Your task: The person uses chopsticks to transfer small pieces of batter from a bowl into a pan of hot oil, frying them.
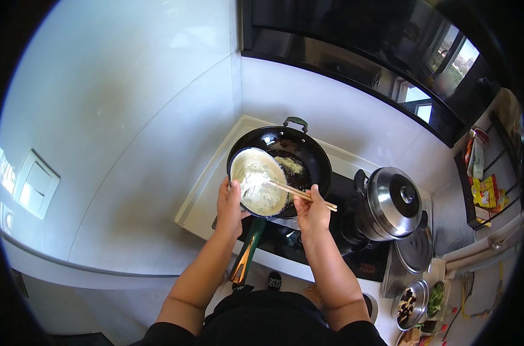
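My left hand (229,209) grips the near left rim of a bowl (235,183) tilted over a black wok (319,160). Pale, thick batter (267,199) coats the bowl's inside. Between the fingers of my right hand (312,211) is a pair of chopsticks (296,192), their tips in a whitish, battered lump (256,177) in the bowl. Behind the bowl, a pale battered piece (289,165) lies in dark oil at the wok's bottom. The wok's green and gold handle (248,249) points toward me, below the bowl.
A lidded steel pot (390,203) stands on the black hob (285,242) to the right, beside a round dark lid (414,249). At the lower right are a steel bowl of cut food (410,304) and some greens (436,299). A black range hood (342,63) overhangs the back; a wall rack (469,190) holds packets.
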Motion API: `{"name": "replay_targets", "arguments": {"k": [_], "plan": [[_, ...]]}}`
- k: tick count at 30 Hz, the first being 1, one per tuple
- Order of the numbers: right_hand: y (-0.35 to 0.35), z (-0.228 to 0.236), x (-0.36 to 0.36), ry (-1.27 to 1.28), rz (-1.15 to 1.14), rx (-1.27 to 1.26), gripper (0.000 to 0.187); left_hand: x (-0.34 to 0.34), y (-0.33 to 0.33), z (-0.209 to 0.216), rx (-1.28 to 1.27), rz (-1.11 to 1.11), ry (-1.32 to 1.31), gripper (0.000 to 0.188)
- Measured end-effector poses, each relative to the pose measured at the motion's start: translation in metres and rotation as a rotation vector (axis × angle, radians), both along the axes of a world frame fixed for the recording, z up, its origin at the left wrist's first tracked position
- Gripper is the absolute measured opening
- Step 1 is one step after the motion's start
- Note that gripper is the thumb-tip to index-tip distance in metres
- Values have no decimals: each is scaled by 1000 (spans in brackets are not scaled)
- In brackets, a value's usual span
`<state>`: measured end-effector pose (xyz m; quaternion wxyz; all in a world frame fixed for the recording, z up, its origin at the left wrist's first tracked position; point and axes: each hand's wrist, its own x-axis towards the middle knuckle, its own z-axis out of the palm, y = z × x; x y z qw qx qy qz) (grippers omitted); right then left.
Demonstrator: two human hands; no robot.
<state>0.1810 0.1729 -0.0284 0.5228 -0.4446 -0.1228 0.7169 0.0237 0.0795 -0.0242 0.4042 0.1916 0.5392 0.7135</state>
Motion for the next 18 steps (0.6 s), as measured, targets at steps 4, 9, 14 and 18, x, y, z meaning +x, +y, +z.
{"name": "replay_targets", "arguments": {"k": [4,9,14,18], "plan": [[19,1,20,18,-145,112,27,-6,28,-1,1,-15,-11,58],[35,2,45,-1,-323,154,27,-12,59,-2,-35,-81,-32,72],[37,14,51,-145,-463,313,28,-16,81,-12,-79,-54,-64,72],[47,2,54,-310,-451,425,27,-17,92,-16,-96,-81,-56,73]]}}
